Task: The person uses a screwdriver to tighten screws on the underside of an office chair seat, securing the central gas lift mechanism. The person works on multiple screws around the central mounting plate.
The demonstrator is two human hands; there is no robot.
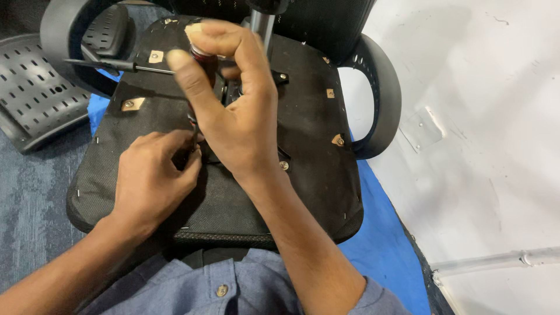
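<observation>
Right hand (233, 111) gripping screwdriver handle (201, 49), fingers clamped; left hand (153, 178) pinching shaft (193, 137) over upturned chair seat (303, 175). Armrest (382, 99) crowding right edge.

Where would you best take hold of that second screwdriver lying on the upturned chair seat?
By its black handle, coming from the left. The loose screwdriver lies flat and roughly level across the seat underside; its thicker handle end juts out free at the left, while its thin metal shaft runs right, behind the right hand.

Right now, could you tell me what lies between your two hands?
The screwdriver's dark shaft runs from the right hand to the left hand, in the head view.
</observation>
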